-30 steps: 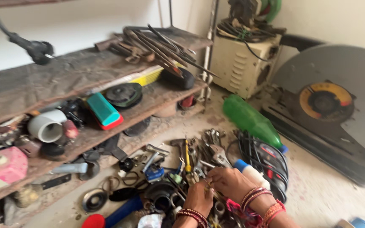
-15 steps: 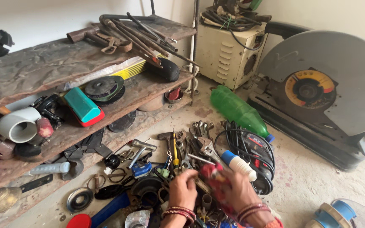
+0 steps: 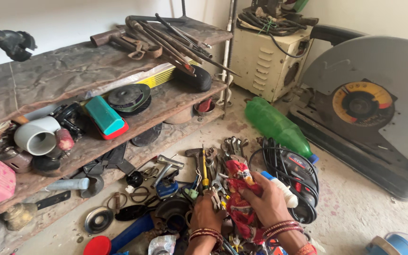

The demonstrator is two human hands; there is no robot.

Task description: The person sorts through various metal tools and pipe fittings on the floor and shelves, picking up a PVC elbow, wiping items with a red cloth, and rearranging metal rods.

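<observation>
Head view: right hand (image 3: 266, 200) clamped around a red patterned cloth (image 3: 240, 196) above the tool pile (image 3: 208, 165) on the floor; left hand (image 3: 207, 212) beside it, fingers pinching small metal bits. Best kept bunched tight, clear of spanners (image 3: 232, 144) and black cable (image 3: 284, 163).

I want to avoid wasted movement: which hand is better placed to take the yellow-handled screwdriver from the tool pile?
Probably the left hand: it lies just below the yellow-handled screwdriver in the picture, while the right hand is full of red patterned cloth.
</observation>
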